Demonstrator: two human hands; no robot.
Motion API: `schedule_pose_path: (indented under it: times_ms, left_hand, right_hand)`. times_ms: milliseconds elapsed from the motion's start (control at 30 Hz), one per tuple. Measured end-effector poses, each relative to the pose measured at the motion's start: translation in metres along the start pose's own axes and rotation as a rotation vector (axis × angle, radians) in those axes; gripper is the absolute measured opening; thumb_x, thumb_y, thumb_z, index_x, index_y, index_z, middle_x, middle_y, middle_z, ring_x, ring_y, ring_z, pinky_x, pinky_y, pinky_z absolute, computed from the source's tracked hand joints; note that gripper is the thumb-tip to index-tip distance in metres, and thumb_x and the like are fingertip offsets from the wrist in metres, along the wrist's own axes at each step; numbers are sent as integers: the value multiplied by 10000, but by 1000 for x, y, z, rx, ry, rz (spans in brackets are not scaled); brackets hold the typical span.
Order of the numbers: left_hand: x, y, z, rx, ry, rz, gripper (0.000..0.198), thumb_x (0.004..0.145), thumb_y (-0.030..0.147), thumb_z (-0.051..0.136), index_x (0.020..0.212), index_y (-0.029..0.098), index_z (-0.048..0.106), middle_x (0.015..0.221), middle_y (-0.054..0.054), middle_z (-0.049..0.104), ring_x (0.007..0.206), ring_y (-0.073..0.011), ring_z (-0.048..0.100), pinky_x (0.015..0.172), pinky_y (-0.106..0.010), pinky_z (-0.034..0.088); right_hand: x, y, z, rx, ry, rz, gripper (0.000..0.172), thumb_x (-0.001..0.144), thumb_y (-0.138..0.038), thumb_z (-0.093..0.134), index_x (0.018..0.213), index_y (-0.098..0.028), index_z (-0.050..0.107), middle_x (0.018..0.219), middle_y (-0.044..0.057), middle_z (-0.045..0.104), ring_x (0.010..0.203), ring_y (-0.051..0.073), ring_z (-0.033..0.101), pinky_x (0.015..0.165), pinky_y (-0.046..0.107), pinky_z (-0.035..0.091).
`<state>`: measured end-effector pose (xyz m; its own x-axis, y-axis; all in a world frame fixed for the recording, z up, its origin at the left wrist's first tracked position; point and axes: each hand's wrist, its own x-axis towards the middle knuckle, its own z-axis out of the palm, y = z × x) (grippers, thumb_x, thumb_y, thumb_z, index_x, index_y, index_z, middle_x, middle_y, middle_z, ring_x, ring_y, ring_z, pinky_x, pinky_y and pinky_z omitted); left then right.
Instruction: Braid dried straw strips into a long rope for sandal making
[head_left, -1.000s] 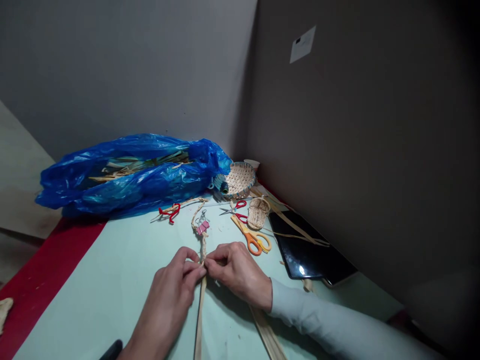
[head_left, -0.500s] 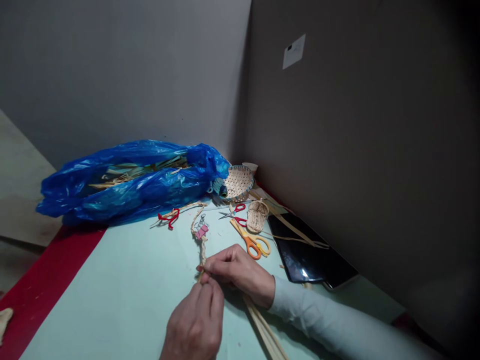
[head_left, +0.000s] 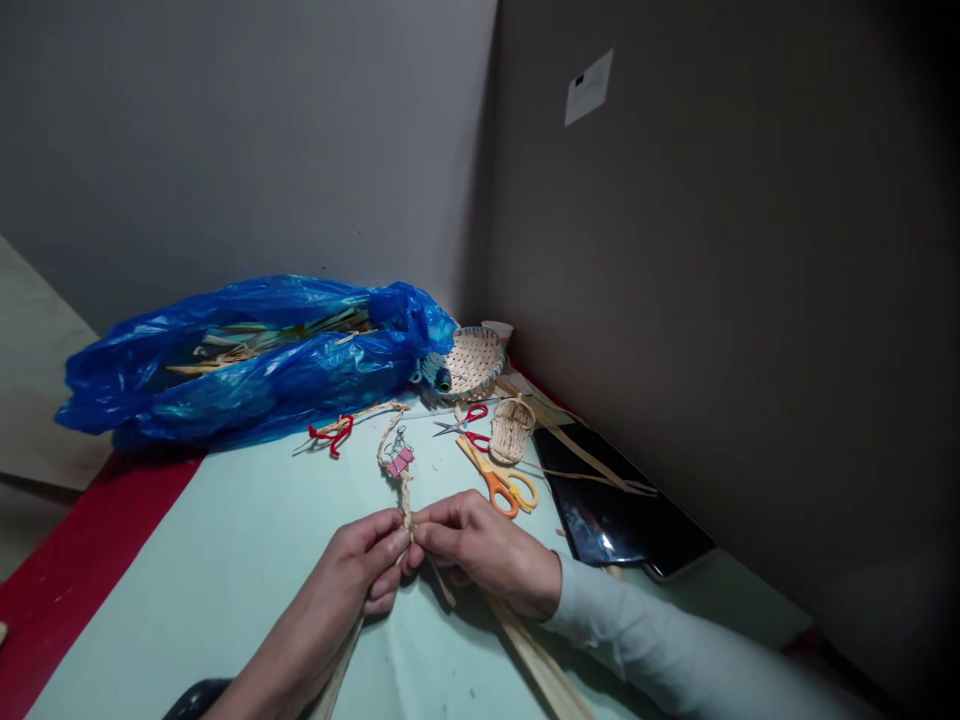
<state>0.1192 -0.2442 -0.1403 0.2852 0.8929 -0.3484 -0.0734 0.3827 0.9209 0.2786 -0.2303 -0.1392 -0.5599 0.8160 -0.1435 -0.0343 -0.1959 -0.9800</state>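
A pale braid of straw-like strips [head_left: 406, 493] runs from a pink binder clip [head_left: 400, 461] down to my fingertips. My left hand [head_left: 379, 560] pinches its lower end from the left. From the right, my right hand [head_left: 487, 550] closes thumb and finger on the same spot, almost touching the left fingertips. Loose flat strips [head_left: 532, 655] trail from under my right hand toward the near edge, and others pass below my left wrist. Past the clip the braid thins and curves toward a piece of red yarn [head_left: 335, 436].
A blue plastic bag [head_left: 300, 370] full of dry strips lies at the back left. Beside it are a woven basket [head_left: 480, 360], a small woven slipper [head_left: 512, 430], red-handled scissors [head_left: 472, 427] and orange-handled scissors [head_left: 504, 490]. A dark glossy tablet [head_left: 607, 510] lies right, against the wall.
My left hand has moved up from below and turned, its fingers now on the braid's left side. My right hand stays nearly in place. A loose strip end now shows between the hands.
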Motion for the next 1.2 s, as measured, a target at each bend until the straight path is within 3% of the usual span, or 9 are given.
schedule_pose_path:
  times_ms: [167, 300, 433, 567, 733, 1000, 1200]
  left_hand:
    - [-3, 0, 4, -16, 36, -9, 280, 709, 363, 714, 849, 151, 596, 620, 40, 527, 406, -5, 185, 406, -181, 85]
    - [-3, -5, 9, -3, 162, 12, 317, 666, 370, 726, 847, 125, 640, 509, 74, 447, 381, -10, 210, 406, -187, 84]
    - [-4, -9, 14, 62, 291, 45, 341, 625, 407, 732, 768, 106, 660, 489, 54, 483, 349, -17, 268, 398, -196, 109]
    - [-4, -11, 15, 152, 349, 84, 343, 642, 433, 711, 711, 100, 662, 494, 42, 500, 360, -27, 278, 395, -197, 138]
    - [-3, -15, 13, 151, 341, 83, 326, 660, 413, 708, 764, 110, 650, 516, 36, 534, 365, -30, 284, 393, -196, 148]
    - [-5, -13, 3, 24, 200, 51, 285, 698, 366, 709, 798, 141, 565, 567, 29, 578, 352, 1, 249, 384, -180, 114]
    - [-5, -8, -5, -104, 102, -29, 348, 672, 346, 753, 850, 137, 539, 560, 42, 562, 369, 21, 183, 387, -174, 73]
  right_hand:
    - [-2, -1, -4, -430, 13, -139, 223, 874, -169, 448, 748, -128, 626, 605, -23, 529, 537, 79, 420, 551, 215, 301]
    - [-13, -3, 3, -830, 83, -299, 223, 863, -84, 407, 875, -152, 619, 749, 22, 637, 667, 120, 535, 637, 232, 344]
    - [-20, -5, 13, -1246, 162, -306, 230, 833, -65, 441, 988, -143, 592, 814, 62, 635, 711, 173, 565, 619, 279, 334]
    - [-19, -5, 15, -1478, 135, -267, 176, 834, -39, 447, 845, -127, 598, 789, 91, 613, 725, 196, 566, 590, 301, 314]
    - [-16, -3, 6, -1358, 154, -277, 144, 866, -93, 468, 814, -144, 591, 780, 63, 636, 649, 146, 546, 562, 279, 272]
    - [-15, -16, -1, -1090, 117, -192, 276, 931, -200, 436, 750, -140, 635, 626, 37, 614, 578, 115, 490, 555, 239, 274]
    - [-11, -16, -11, -894, 23, -172, 179, 922, -193, 441, 965, -167, 613, 712, 12, 687, 657, 114, 564, 627, 202, 345]
